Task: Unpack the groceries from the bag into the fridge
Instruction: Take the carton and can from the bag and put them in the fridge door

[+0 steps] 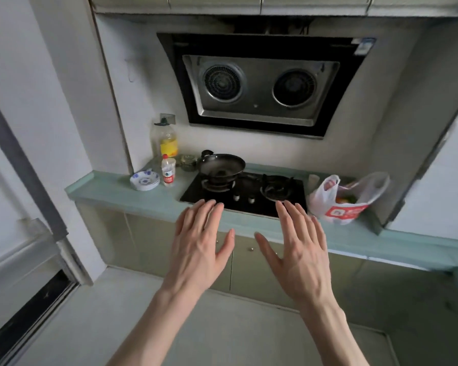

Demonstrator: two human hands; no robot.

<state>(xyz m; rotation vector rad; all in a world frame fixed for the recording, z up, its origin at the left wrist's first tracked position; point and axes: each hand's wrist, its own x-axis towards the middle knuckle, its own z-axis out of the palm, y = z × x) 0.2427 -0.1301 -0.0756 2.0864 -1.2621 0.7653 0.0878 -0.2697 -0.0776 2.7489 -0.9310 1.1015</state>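
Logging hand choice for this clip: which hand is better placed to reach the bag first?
Probably the right hand. Both hands are open and empty in front of the stove, but the bag sits on the counter to the stove's right, on that hand's side. The left hand would have to cross over.

Both bare forearms reach forward side by side. The left hand (200,244) and right hand (298,249) are flat, palms down, fingers spread, thumbs pointing inward. Neither holds anything.
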